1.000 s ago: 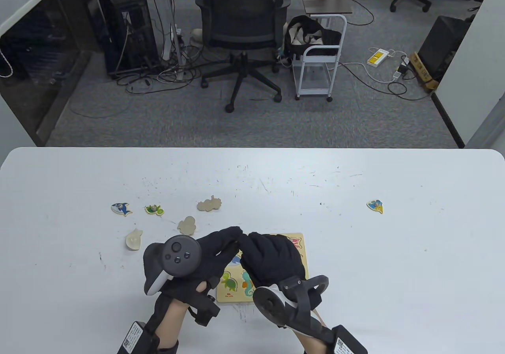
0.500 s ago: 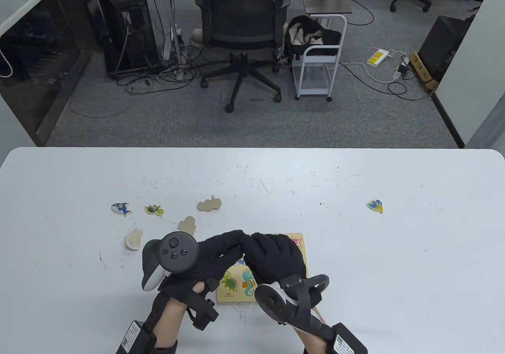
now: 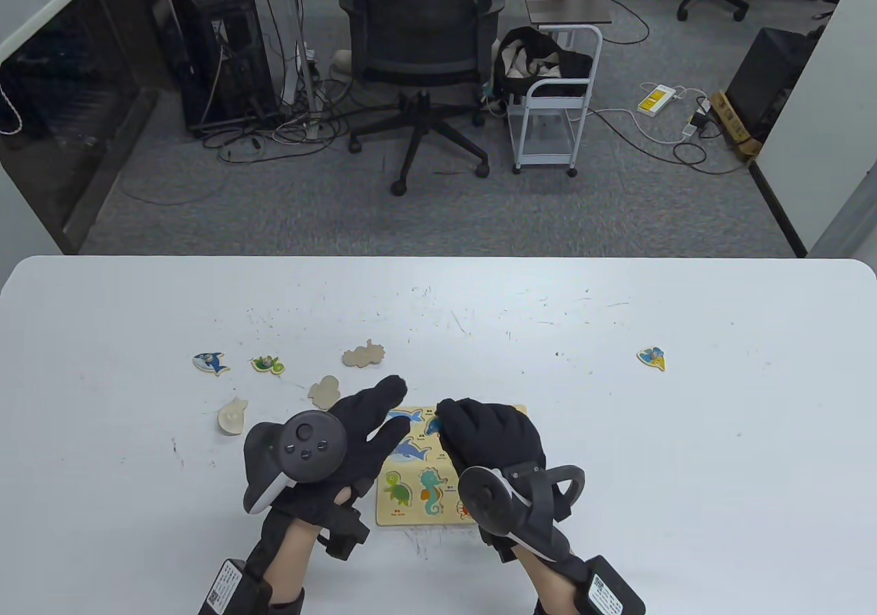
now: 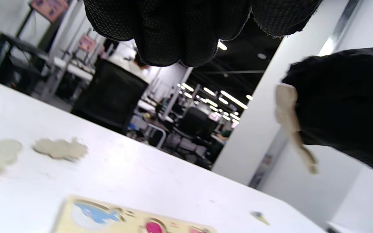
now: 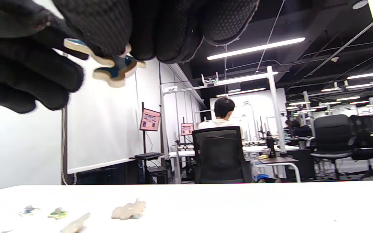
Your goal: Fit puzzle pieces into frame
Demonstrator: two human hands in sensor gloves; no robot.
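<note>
Pinching a small blue-painted puzzle piece [image 5: 113, 69] between thumb and fingertips, the right hand [image 3: 493, 437] hovers over the right half of the puzzle frame [image 3: 419, 468], with the piece held up off the board. From the table view you can't really see the piece, it's tucked under the glove, but the right wrist view shows it clearly.

The left hand [image 3: 356, 430] sits just left of the frame with fingers stretched out loose and nothing in it, fingertips over the frame's upper left corner. The two hands are apart, a strip of the board showing between them.

The frame lies flat near the front edge of the white table [image 3: 685, 437], with a turtle, seahorse and a couple of blue sea animals visible on it.

Further back on the left are loose pieces: three face-down plain ones [image 3: 326, 391] [image 3: 232, 415] [image 3: 364, 354], a green one [image 3: 268, 365] and a blue shark [image 3: 210, 361]. Way off to the right sits a lone yellow piece [image 3: 652, 357].
</note>
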